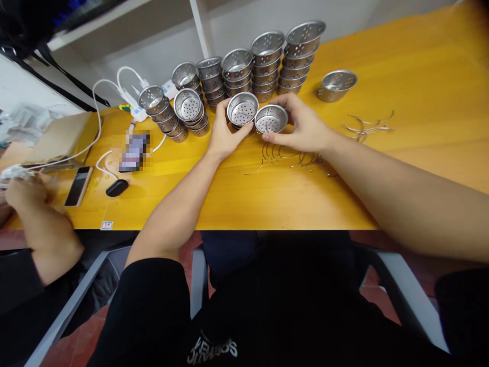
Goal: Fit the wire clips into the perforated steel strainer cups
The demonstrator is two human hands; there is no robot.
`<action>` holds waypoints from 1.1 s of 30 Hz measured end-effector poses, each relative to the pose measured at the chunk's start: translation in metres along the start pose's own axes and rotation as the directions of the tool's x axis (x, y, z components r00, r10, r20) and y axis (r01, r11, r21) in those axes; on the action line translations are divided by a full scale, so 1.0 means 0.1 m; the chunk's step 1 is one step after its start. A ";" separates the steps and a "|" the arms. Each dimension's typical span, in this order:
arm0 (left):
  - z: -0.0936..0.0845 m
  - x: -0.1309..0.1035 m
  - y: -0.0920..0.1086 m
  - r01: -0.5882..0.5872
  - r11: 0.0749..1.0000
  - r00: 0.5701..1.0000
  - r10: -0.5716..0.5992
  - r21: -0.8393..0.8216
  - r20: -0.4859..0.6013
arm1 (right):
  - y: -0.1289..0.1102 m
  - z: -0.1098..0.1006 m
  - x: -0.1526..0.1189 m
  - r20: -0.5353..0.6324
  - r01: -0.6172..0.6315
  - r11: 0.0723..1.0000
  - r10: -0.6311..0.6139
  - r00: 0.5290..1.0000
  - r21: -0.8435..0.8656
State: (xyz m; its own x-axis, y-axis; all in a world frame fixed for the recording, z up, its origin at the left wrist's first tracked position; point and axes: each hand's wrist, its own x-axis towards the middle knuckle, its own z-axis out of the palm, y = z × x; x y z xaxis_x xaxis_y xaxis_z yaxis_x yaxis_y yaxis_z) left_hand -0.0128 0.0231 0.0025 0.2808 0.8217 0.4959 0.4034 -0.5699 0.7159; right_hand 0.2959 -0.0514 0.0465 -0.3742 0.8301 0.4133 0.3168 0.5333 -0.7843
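Observation:
My left hand (226, 133) is wrapped round a perforated metal cup (243, 109), which seems to rest on another cup beneath it. Just to the right, my right hand (300, 124) grips a second perforated cup (271, 119) by its sides, tilted towards me. The two cups' rims are touching or nearly so. Behind them stand several stacks of similar cups (264, 66) in a row. Thin curved wires (305, 155) lie scattered on the table just below my right hand, and a few more wires (364, 127) lie further right.
On the yellow table (229, 204), a single cup (338, 85) stands at the back right. Towards the left are a phone (79, 186), a black mouse-shaped object (116, 188), a blurred device (133, 153), white cables and a cardboard box (63, 137). Another person's hand (26, 192) is at far left.

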 end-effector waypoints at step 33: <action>0.06 -0.09 0.33 0.007 1.000 0.996 -0.005 -0.027 0.086 | -0.21 0.02 0.13 -0.375 0.116 0.988 -0.070 0.924 0.101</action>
State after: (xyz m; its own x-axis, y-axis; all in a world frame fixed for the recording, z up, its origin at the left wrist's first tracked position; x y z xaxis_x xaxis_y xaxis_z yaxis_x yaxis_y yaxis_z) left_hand 0.0031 -0.0032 0.0189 0.3528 0.8215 0.4481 0.3815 -0.5635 0.7327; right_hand 0.2823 -0.0521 0.0672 -0.0412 0.7908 0.6107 0.1816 0.6070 -0.7737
